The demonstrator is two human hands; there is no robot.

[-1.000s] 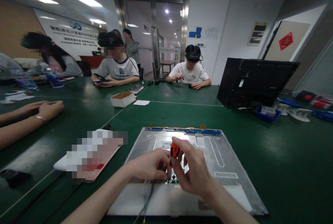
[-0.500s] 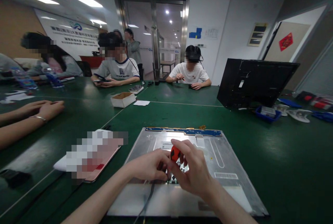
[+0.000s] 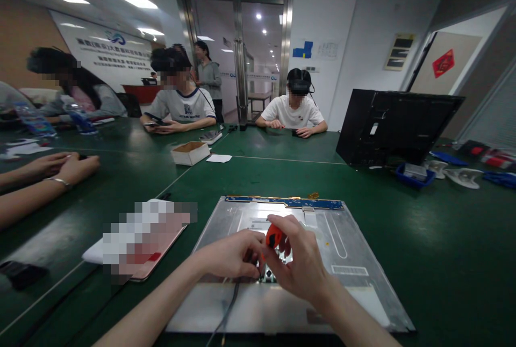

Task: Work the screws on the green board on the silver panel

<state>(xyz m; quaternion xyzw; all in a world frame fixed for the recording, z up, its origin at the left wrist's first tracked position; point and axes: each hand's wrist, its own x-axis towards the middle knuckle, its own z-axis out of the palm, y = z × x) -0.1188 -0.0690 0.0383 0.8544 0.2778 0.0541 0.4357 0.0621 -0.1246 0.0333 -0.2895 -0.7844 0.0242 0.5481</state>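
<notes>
A flat metal panel with a blue circuit strip along its far edge lies on the green table. My right hand grips the red-orange handle of a screwdriver, held over a small circuit board at the panel's middle. Beside it, my left hand has its fingers bent and pressed together low at the board; what they hold is hidden. A dark cable runs from near my left fingers toward the panel's near edge. The screwdriver's tip is hidden.
A pink phone-like slab lies left of the panel, a black object farther left. Beyond are an open white box and a white paper. At right stand a black monitor and a blue tray. Another person's hands are at left.
The red-orange handle has turned slightly between my right fingers. My left hand has stayed in place. Across the table, a seated person's raised hand has lowered.
</notes>
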